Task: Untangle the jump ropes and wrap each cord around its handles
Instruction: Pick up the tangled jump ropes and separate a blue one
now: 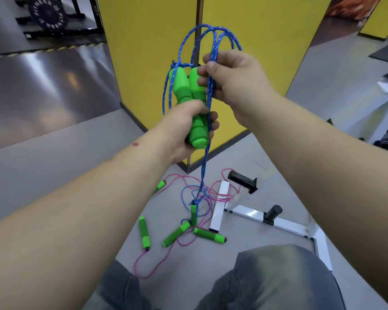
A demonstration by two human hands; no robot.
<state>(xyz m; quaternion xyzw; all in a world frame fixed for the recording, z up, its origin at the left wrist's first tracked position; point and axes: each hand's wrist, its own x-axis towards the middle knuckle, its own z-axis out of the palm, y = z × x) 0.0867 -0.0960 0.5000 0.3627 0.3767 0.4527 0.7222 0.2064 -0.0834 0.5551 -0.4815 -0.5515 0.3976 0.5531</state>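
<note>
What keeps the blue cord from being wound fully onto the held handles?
Its lower run drops into the tangle with pink cord on the floor. The left hand grips the handles; the right hand pinches the loops.

A grey floor (54, 153) carries five green handles (176, 233), tangled pink cord (184, 240) and blue cord (188, 193), just left of a white frame (220, 206).

White frame (220, 206) and yellow pillar (157, 52) flank the open floor (54, 153).
</note>
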